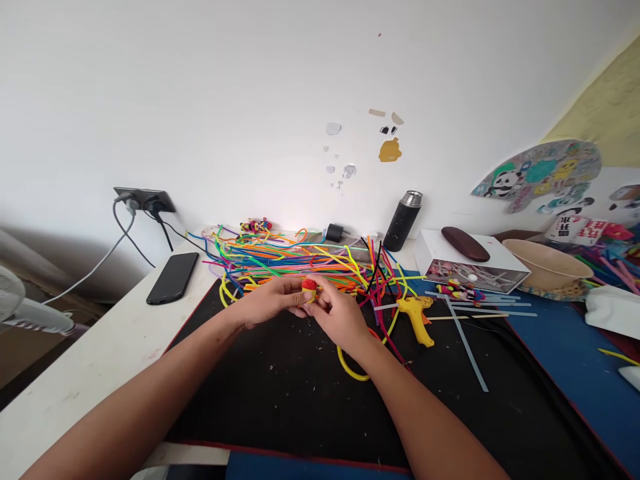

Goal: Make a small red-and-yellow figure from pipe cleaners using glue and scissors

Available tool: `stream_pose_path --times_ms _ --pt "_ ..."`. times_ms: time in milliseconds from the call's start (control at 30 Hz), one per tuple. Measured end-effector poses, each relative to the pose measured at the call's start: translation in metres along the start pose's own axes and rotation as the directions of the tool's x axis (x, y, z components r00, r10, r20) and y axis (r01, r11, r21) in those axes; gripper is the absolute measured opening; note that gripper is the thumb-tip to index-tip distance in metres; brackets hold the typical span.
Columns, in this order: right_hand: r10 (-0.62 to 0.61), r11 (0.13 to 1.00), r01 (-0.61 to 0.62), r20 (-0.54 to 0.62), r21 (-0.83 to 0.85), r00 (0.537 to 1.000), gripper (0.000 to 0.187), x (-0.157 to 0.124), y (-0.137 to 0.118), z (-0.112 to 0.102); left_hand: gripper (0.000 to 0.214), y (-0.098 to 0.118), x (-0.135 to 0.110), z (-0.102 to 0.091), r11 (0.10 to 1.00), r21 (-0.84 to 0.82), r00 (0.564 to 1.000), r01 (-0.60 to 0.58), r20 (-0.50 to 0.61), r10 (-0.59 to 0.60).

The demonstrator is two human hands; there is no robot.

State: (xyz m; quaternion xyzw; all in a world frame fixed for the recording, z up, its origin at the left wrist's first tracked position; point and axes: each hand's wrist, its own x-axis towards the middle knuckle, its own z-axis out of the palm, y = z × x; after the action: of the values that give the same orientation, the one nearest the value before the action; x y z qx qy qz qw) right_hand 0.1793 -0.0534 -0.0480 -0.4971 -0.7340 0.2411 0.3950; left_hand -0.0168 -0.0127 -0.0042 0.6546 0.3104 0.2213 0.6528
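Over the black mat (280, 393), my left hand (273, 298) and my right hand (341, 317) meet with closed fingers around a small red-and-yellow pipe-cleaner piece (309, 285). Its red part faces up, with yellow beneath; the fingers hide the rest. Just beyond lies a broad heap of coloured pipe cleaners (280, 260). Some loose strands, among them a yellow loop (353, 375), curve out beside my right wrist. To the right of that hand rests a yellow hot glue gun (416, 320).
A phone (173, 279) lies at left. At the back stand a black flask (403, 221) and a white box (470, 260) carrying a brown case (465, 244). Glue sticks (467, 347) and a small figure (460, 292) lie at right, near a basket (547, 263). Another figure (256, 225) sits by the wall.
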Motion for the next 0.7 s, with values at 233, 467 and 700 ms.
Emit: stream_pose_path --times_ms 233,467,700 --pt "-0.002 1.0 0.002 -0.002 -0.012 1.0 0.052 -0.0008 0.0022 0.0029 0.031 -0.0027 0.0026 0.0014 0.999 -0.022 0.997 0.037 -0.071 -0.038" --pt "-0.009 0.998 0.01 0.007 -0.069 1.0 0.054 -0.0026 0.0019 0.0036 0.029 -0.0049 0.0027 0.0008 0.997 -0.047 0.993 0.061 -0.101 -0.066" --pt "-0.006 0.998 0.006 -0.008 -0.057 1.0 0.051 -0.0004 0.0043 0.0031 0.039 -0.0067 0.0013 -0.0055 0.993 -0.113 0.998 0.035 -0.056 -0.042"
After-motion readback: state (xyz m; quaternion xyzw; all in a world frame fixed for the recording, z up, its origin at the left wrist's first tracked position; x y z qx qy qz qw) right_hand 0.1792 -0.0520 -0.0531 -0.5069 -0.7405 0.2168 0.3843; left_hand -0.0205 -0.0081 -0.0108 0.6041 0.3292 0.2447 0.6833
